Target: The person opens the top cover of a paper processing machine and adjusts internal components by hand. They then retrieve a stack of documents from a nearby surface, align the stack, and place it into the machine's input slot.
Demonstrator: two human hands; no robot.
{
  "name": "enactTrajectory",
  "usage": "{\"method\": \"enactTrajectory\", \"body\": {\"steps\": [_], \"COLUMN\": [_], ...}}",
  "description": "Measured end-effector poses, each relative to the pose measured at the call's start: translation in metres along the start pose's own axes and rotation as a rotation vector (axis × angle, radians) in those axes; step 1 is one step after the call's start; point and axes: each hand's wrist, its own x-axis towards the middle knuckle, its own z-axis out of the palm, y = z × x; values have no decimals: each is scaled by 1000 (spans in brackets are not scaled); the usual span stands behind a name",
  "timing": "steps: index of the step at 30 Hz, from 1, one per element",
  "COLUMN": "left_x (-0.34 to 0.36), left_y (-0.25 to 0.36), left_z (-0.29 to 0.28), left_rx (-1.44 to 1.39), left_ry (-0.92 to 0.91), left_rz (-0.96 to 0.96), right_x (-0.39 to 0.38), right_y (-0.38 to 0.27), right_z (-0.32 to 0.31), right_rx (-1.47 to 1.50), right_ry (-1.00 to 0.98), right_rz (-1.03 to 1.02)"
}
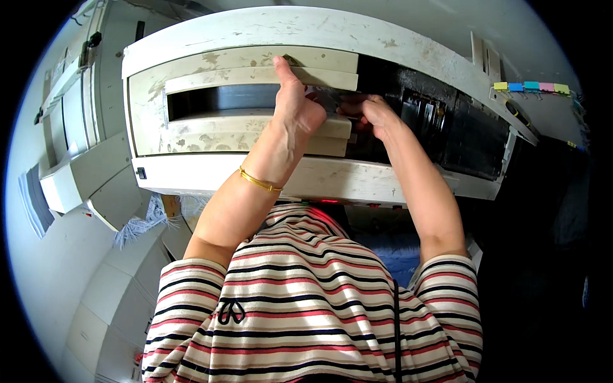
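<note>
A white machine [255, 29] spans the view, with a stained beige slatted panel [147, 112] and a long slot [223, 96] showing a bluish inner surface. My left hand [297, 102] lies across the slot's right part, thumb stretched up over the upper slat, other fingers curled and partly hidden. Just right of it, my right hand [375, 115] is closed at a dark opening beside the panel, near a small shiny, translucent piece [329, 99]. What either hand holds is unclear. A glossy black section [472, 134] fills the machine's right part.
White metal equipment [76, 185] and a pale paper stack [32, 198] stand at the left. Coloured sticky tabs [530, 86] line an edge at the upper right. Blue material [370, 246] shows below the machine, beside my striped shirt.
</note>
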Motion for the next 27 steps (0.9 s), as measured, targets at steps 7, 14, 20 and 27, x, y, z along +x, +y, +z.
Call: {"method": "enactTrajectory", "body": {"steps": [7,14,20,27], "left_x": [19,8,-1,-12], "left_y": [-1,3,7,10], "left_z": [-14,-3,4,13], "left_rx": [37,33,109,143], "left_ry": [41,96,105,86], "left_rz": [22,-3,-15,-8], "right_x": [-4,-5,-9,-12], "right_y": [-16,-15,-11,-11], "right_z": [3,0,7,9], "right_rx": [-176,-149,-38,-49], "right_ry": [-21,-39,-16,1], "right_rz": [-1,-27,-70,-130]}}
